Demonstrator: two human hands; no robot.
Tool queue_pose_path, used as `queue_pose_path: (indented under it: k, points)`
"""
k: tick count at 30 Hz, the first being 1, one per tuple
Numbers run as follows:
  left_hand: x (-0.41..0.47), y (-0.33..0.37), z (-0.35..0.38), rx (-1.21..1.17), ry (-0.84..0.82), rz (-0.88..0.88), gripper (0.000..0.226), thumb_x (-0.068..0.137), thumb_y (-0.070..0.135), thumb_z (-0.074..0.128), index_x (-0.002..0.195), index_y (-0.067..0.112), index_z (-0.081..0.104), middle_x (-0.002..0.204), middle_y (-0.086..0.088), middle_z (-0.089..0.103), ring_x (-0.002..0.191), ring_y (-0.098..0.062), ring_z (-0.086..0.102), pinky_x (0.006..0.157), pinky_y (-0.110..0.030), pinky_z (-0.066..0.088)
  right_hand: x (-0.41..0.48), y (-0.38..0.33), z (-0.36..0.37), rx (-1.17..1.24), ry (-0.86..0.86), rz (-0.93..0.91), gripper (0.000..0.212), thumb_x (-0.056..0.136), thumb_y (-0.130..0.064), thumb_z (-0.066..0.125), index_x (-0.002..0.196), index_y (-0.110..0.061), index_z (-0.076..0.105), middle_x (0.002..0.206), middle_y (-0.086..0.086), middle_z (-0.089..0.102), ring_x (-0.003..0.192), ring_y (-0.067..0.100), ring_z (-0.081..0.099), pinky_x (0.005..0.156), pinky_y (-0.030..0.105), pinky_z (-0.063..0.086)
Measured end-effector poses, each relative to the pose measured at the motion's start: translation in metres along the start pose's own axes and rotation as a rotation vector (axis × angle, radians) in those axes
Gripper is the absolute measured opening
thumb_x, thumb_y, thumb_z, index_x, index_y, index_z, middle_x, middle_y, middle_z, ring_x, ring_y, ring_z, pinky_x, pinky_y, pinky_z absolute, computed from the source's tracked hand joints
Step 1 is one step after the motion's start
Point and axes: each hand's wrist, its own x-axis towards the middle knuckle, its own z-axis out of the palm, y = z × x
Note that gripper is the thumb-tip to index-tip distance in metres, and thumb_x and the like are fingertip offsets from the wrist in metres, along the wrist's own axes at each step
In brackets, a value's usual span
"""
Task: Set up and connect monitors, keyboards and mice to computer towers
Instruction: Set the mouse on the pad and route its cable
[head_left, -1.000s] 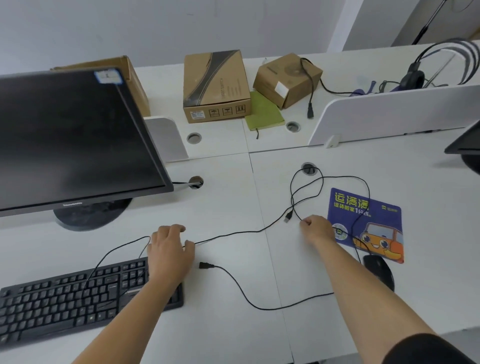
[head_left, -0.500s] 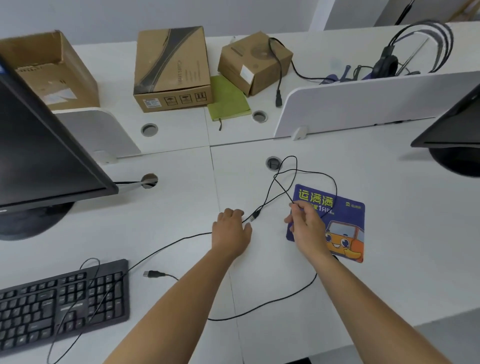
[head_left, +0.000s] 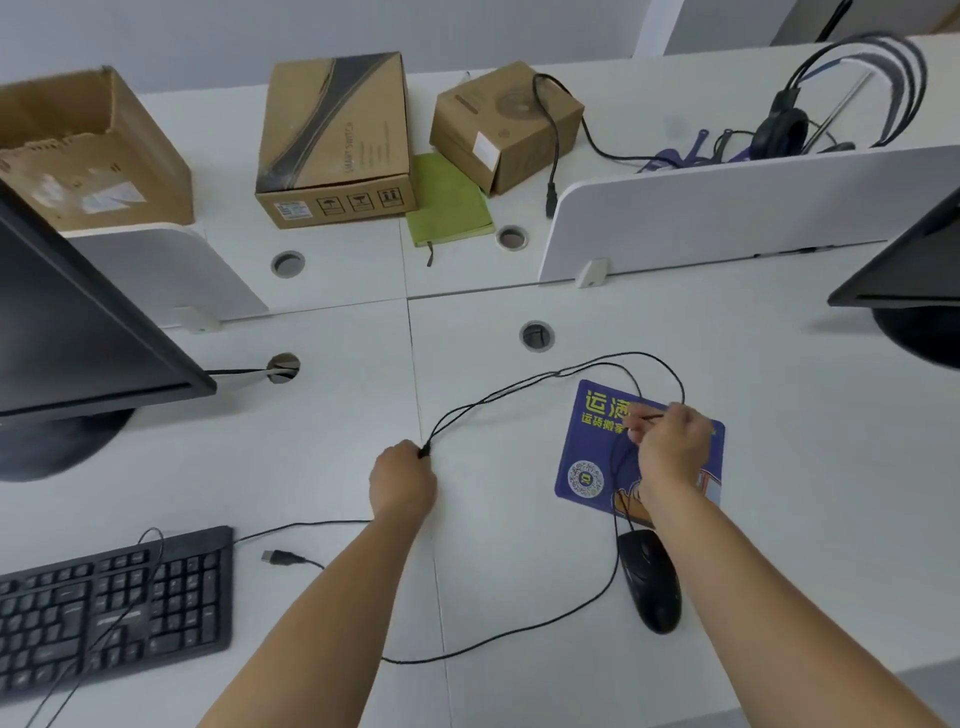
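The left hand (head_left: 402, 480) is curling closed over two strands of a thin black cable (head_left: 519, 387), gripping them at the thumb side where they are meeting, with its knuckles facing up just over the tabletop (head_left: 519, 519). The right hand (head_left: 672, 449) is hovering over the one blue mouse pad (head_left: 587, 452), its fingertips (head_left: 635, 435) pinching another stretch of cable while the other fingers are bending inward. The two strands are arching away from the left hand and looping round to the right hand. One black mouse (head_left: 649, 579) is lying just beside the near edge of the pad, under the right forearm. One loose USB plug (head_left: 280, 557) is lying between the left forearm and the one black keyboard (head_left: 114, 597), which is sitting at the near left with a cable trailing over its keys. Two dark monitors are standing well apart, one at the left (head_left: 78, 322) and one at the right edge (head_left: 904, 270). Four round cable holes are showing in the tabletop, the nearest one (head_left: 536, 335) lying just beyond the loop. Farther back, three cardboard boxes (head_left: 335, 140) are sitting in a row, with one green notebook (head_left: 449, 200) lying between two of them, and one black headset (head_left: 789, 119) is resting behind the right white divider (head_left: 727, 218).
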Motion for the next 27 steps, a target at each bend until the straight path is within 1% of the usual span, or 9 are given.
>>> queue_pose_path:
  k: [4, 8, 10, 12, 15, 19, 21, 23, 27]
  points:
    - [0.005, -0.044, -0.05, -0.08, 0.095, -0.118, 0.018, 0.095, 0.013, 0.053, 0.102, 0.004, 0.066, 0.089, -0.007, 0.06, 0.08, -0.026, 0.052, 0.066, -0.03, 0.04, 0.003, -0.005, -0.003, 0.102, 0.152, 0.071, 0.042, 0.101, -0.01, 0.023, 0.092, 0.011, 0.058, 0.093, 0.03, 0.07, 0.042, 0.012, 0.053, 0.043, 0.022, 0.044]
    - [0.009, -0.07, -0.091, -0.128, 0.164, -0.191, 0.018, 0.098, 0.013, 0.053, 0.101, 0.002, 0.068, 0.08, -0.008, 0.06, 0.073, -0.025, 0.052, 0.056, -0.029, 0.036, -0.007, -0.009, -0.006, 0.193, 0.237, 0.158, 0.043, 0.096, -0.021, 0.033, 0.121, 0.007, 0.054, 0.103, 0.017, 0.07, 0.056, 0.011, 0.057, 0.045, 0.019, 0.046]
    - [0.009, -0.082, -0.108, -0.144, 0.189, -0.205, 0.02, 0.098, 0.012, 0.053, 0.101, 0.002, 0.069, 0.076, -0.007, 0.06, 0.072, -0.025, 0.053, 0.057, -0.029, 0.039, -0.01, -0.008, -0.011, 0.229, 0.328, 0.194, 0.029, 0.1, -0.018, 0.036, 0.12, -0.001, 0.05, 0.094, 0.011, 0.069, 0.057, 0.011, 0.058, 0.049, 0.021, 0.048]
    - [0.006, -0.094, -0.125, -0.16, 0.205, -0.166, 0.021, 0.098, 0.014, 0.055, 0.111, 0.004, 0.068, 0.092, -0.009, 0.065, 0.079, -0.024, 0.054, 0.064, -0.03, 0.042, -0.02, -0.007, -0.018, 0.19, 0.34, 0.214, 0.019, 0.1, -0.017, 0.042, 0.117, -0.009, 0.047, 0.103, 0.012, 0.067, 0.062, 0.014, 0.059, 0.057, 0.026, 0.051]
    - [-0.001, -0.107, -0.144, -0.222, 0.256, -0.05, 0.033, 0.097, 0.017, 0.059, 0.129, 0.007, 0.058, 0.123, -0.012, 0.058, 0.088, -0.02, 0.051, 0.073, -0.032, 0.044, -0.042, 0.001, -0.023, -0.065, 0.23, 0.183, 0.044, 0.092, -0.019, 0.058, 0.135, -0.013, 0.048, 0.115, 0.005, 0.056, 0.091, 0.02, 0.052, 0.084, 0.04, 0.047]
    - [-0.007, -0.113, -0.166, -0.255, 0.306, 0.159, 0.019, 0.098, 0.02, 0.058, 0.112, 0.011, 0.069, 0.102, -0.004, 0.064, 0.084, -0.018, 0.057, 0.072, -0.029, 0.045, -0.073, 0.005, -0.002, -0.089, 0.361, 0.066, 0.035, 0.102, -0.023, 0.037, 0.126, -0.004, 0.055, 0.121, 0.018, 0.062, 0.106, 0.033, 0.06, 0.091, 0.042, 0.047]
    - [-0.012, -0.112, -0.179, -0.315, 0.275, 0.26, 0.014, 0.097, 0.023, 0.061, 0.103, 0.017, 0.072, 0.094, 0.0, 0.065, 0.077, -0.016, 0.059, 0.065, -0.024, 0.042, -0.089, 0.005, 0.008, -0.176, 0.336, 0.028, 0.029, 0.102, -0.015, 0.037, 0.117, -0.006, 0.061, 0.117, 0.021, 0.064, 0.114, 0.041, 0.06, 0.087, 0.041, 0.047]
    - [-0.016, -0.111, -0.193, -0.372, 0.192, 0.347, 0.006, 0.093, 0.025, 0.067, 0.095, 0.024, 0.073, 0.09, 0.002, 0.066, 0.07, -0.013, 0.057, 0.06, -0.021, 0.042, -0.104, 0.006, 0.014, -0.227, 0.298, 0.036, 0.031, 0.1, -0.006, 0.044, 0.127, -0.004, 0.058, 0.128, 0.022, 0.06, 0.115, 0.041, 0.059, 0.085, 0.039, 0.046]
    - [-0.019, -0.121, -0.205, -0.304, -0.135, 0.447, 0.011, 0.085, 0.023, 0.077, 0.081, 0.032, 0.076, 0.081, 0.0, 0.07, 0.054, -0.009, 0.048, 0.054, -0.021, 0.042, -0.132, 0.006, 0.035, -0.332, 0.149, -0.04, 0.033, 0.094, -0.007, 0.051, 0.127, -0.007, 0.056, 0.126, 0.017, 0.06, 0.109, 0.038, 0.059, 0.084, 0.038, 0.046]
